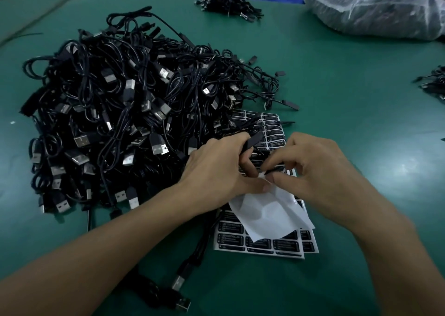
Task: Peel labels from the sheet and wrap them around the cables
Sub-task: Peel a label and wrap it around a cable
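Head view: one large pile of black cables (115, 113), one far heap (228, 3), one right-edge heap (433, 84), one plastic bag (375, 5), and at least two stacked label sheets (260, 243) on the green table (349, 99), just right of the pile. Left hand (216, 171) curled tight round one cable (254, 139) above the sheets. Right hand (313, 171) pinches one label (274, 170) between thumb and forefinger, at the lifted white backing sheet (269, 209).
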{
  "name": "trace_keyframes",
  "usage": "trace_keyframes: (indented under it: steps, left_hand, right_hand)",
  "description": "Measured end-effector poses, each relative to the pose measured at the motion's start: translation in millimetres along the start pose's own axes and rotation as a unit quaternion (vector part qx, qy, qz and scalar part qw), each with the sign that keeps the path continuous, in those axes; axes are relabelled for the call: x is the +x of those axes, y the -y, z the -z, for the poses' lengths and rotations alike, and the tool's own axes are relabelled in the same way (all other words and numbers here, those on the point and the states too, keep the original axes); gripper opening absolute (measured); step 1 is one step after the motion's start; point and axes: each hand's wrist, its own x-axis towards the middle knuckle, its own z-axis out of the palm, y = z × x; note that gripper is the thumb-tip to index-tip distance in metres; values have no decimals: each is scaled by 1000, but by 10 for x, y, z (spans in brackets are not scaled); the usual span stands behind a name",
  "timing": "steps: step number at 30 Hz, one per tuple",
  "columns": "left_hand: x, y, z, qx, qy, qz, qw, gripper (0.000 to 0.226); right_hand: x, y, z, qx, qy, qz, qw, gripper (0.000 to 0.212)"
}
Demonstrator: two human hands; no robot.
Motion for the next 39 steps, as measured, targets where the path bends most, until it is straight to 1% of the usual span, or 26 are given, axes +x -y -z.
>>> trace_keyframes:
  steps: [3, 5, 7, 8, 9, 11, 13, 14, 16, 18, 20, 22, 23, 25, 27, 30, 33, 36, 39]
  left_hand:
    - [-1, 10, 2, 7, -2, 4, 1000, 46]
    - [8, 13, 2, 14, -2, 6, 1000, 47]
    - [15, 6, 9, 21, 5, 8, 1000, 46]
    - [15, 3, 13, 24, 10, 8, 1000, 46]
    - [13, -2, 16, 26, 14, 6, 1000, 45]
    - [7, -8, 6, 22, 13, -7, 1000, 43]
    - [-4, -8, -2, -7, -4, -14, 1000, 55]
    - [-3, -1, -1, -32, -10, -9, 999, 57]
    - [11, 11, 22, -101, -8, 13, 995, 51]
    - [33, 17, 70, -157, 7, 32, 987, 38]
    - [65, 46, 108, -173, 17, 37, 984, 28]
    - [96, 91, 118, -159, 20, 32, 987, 31]
    - [110, 113, 116, -150, 16, 28, 988, 30]
    - [132, 151, 114, -145, 2, 25, 989, 22]
    - [144, 167, 117, -178, -13, 42, 983, 15]
    - [149, 169, 118, -230, -27, 71, 970, 11]
    - [148, 155, 127, -260, -31, 84, 962, 10]
    - [137, 136, 148, -278, -18, 78, 957, 6]
    - [118, 116, 161, -274, -12, 63, 960, 14]
  right_hand:
    - [17, -4, -1, 20, 2, 9, 1000, 16]
    - [13, -28, 39, 57, 3, 11, 998, 18]
    - [6, -25, 122, 118, -1, 15, 993, 10]
    - [9, -11, 168, 148, -8, 21, 989, 7]
    - [21, 1, 204, 179, -23, 28, 983, 10]
    - [82, 19, 237, 240, -68, 36, 968, 11]
    - [179, 34, 234, 269, -105, 29, 957, 20]
    - [235, 43, 227, 281, -117, 21, 952, 24]
    - [350, 55, 218, 309, -137, 2, 941, 29]
    - [457, 65, 208, 336, -149, -16, 930, 32]
    - [535, 53, 164, 353, -146, -32, 924, 36]
    - [564, 19, 94, 356, -138, -46, 923, 41]
    - [561, -7, 54, 350, -135, -51, 926, 45]
    - [532, -54, -20, 330, -125, -54, 934, 50]
    - [490, -94, -66, 315, -119, -49, 940, 53]
    - [435, -117, -91, 304, -103, -30, 947, 49]
    - [402, -110, -102, 345, -73, -27, 935, 46]
    - [387, -105, -116, 361, -57, -24, 931, 48]
    - [368, -90, -138, 354, -46, -14, 934, 50]
